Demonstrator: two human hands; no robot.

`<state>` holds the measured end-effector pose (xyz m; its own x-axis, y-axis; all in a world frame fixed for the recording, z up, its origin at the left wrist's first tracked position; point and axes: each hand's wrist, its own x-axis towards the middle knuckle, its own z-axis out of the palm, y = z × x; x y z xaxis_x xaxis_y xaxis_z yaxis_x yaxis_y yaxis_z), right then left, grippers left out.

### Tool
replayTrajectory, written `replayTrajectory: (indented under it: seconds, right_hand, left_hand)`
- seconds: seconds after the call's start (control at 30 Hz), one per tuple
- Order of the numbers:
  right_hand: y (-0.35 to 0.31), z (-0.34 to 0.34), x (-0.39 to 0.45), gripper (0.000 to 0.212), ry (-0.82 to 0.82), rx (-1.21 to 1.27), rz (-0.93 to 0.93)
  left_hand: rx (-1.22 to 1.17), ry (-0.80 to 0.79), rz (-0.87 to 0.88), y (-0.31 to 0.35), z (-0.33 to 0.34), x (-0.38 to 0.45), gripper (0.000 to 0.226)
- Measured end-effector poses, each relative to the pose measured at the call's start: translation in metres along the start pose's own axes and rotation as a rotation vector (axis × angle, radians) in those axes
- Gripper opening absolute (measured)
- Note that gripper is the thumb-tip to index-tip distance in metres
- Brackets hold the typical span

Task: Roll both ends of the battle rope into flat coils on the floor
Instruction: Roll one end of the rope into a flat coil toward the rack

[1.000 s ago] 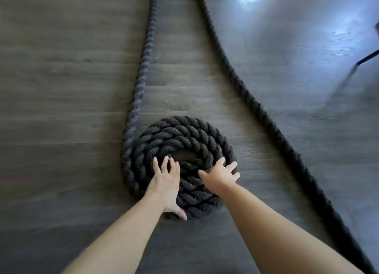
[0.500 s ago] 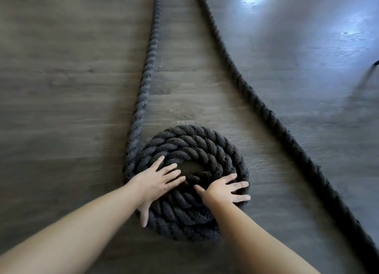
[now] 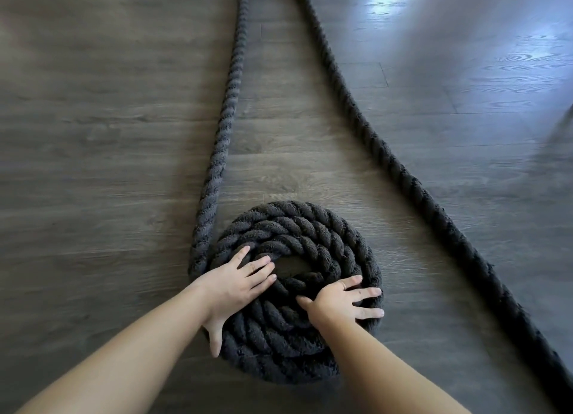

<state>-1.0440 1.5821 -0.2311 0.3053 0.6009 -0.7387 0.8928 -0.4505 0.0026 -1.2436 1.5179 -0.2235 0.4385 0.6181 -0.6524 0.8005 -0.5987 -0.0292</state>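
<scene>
— How do the arms sit?

— Both bare forearms reach forward, angling toward each other. The left arm comes in from the lower left, the right arm from the lower right.

— And the left hand (image 3: 237, 285)?

— Palm down, pressed flat, fingers pointing forward and toward the right hand, slightly spread. Its thumb splays back toward the body, well apart from the fingers.

— The right hand (image 3: 339, 302)?

— Also palm down and flat, nearer the body than the left. Its fingers (image 3: 367, 292) fan outward, away from the left hand; the thumb points back toward the left hand. Neither hand curls.
</scene>
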Motion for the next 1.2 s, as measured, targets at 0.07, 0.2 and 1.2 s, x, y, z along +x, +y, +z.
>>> replayTrajectory:
  seconds: [0.07, 0.2, 1.2]
  right_hand:
    - [-0.002, -0.001, 0.003, 0.139, -0.003, -0.003, -0.018]
    - [-0.007, -0.006, 0.007, 0.141, -0.009, -0.013, -0.040]
    - [-0.099, -0.073, 0.088, 0.148, 0.017, -0.459, -0.398]
  left_hand:
    - [-0.005, -0.006, -0.010, 0.000, 0.000, 0.001, 0.175]
    - [-0.002, -0.016, -0.048, 0.002, 0.001, 0.001, 0.173]
    - [-0.191, -0.131, -0.364, -0.004, -0.039, 0.046, 0.167]
